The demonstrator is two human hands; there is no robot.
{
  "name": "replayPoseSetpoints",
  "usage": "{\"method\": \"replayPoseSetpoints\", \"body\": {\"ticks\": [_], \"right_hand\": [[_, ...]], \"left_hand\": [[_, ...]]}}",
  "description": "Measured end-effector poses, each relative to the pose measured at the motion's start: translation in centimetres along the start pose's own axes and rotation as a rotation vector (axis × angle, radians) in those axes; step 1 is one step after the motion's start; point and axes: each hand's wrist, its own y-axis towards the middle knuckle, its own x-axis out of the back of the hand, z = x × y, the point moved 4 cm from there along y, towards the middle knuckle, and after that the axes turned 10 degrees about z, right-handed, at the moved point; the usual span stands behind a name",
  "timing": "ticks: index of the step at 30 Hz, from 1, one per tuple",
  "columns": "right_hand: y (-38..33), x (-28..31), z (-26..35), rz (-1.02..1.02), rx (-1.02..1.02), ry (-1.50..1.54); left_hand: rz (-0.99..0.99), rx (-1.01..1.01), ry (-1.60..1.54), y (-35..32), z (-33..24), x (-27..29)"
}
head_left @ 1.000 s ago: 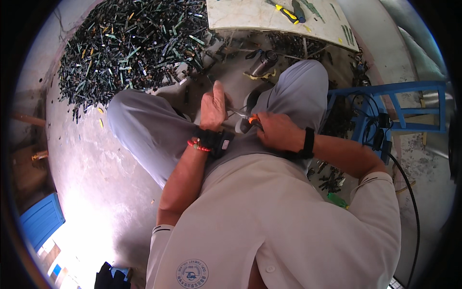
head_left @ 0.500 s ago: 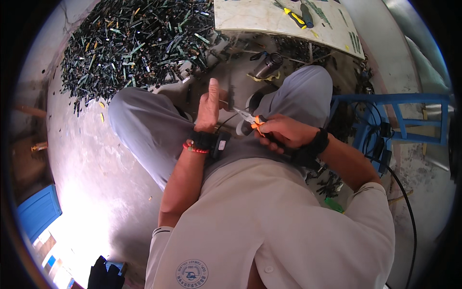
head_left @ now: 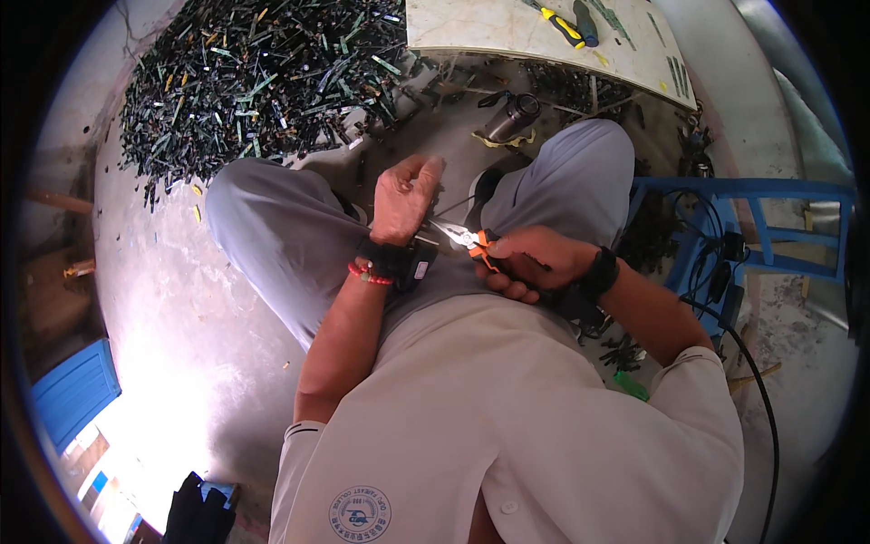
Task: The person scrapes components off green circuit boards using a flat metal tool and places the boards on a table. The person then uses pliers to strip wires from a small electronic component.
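My right hand [head_left: 535,258] is wrapped round a pair of needle-nose pliers [head_left: 466,238] with orange and black handles. The pliers' pale metal jaws point left and reach close to my left wrist. Above my lap, my left hand [head_left: 403,199] is turned back-up with its fingers bent together. What it holds, if anything, is hidden and smeared by motion. A thin light sliver shows just under the jaws, too small to name.
A large heap of dark and green strips [head_left: 263,82] covers the floor at far left. A pale board [head_left: 507,27] bears screwdrivers [head_left: 569,29] and strips. A dark bottle [head_left: 514,116] stands between my knees and the board. At right is a blue stool frame [head_left: 779,190] with black cables [head_left: 711,245].
My left hand has rolled over from thumb-up to back-up, with its fingers bending to the right. The pliers have shifted slightly left and down in my right hand.
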Motion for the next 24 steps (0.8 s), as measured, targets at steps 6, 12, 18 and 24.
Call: {"method": "replayPoseSetpoints", "body": {"ticks": [6, 12, 18, 24], "right_hand": [[-0.4, -0.5, 0.4, 0.067, 0.04, -0.037], [-1.0, -1.7, 0.3, 0.08, 0.112, -0.031], [-0.7, -1.0, 0.9, 0.063, 0.206, 0.062], [0.8, 0.9, 0.3, -0.119, 0.505, -0.184]], "left_hand": [[0.09, 0.015, -0.075, -0.2, -0.9, -0.4], [0.307, 0.036, -0.393, 0.2, 1.2, -1.2], [0.474, 0.298, -0.911, -0.4, 1.2, -3.5], [0.36, 0.426, -0.703, -0.7, 5.2, -4.0]]}}
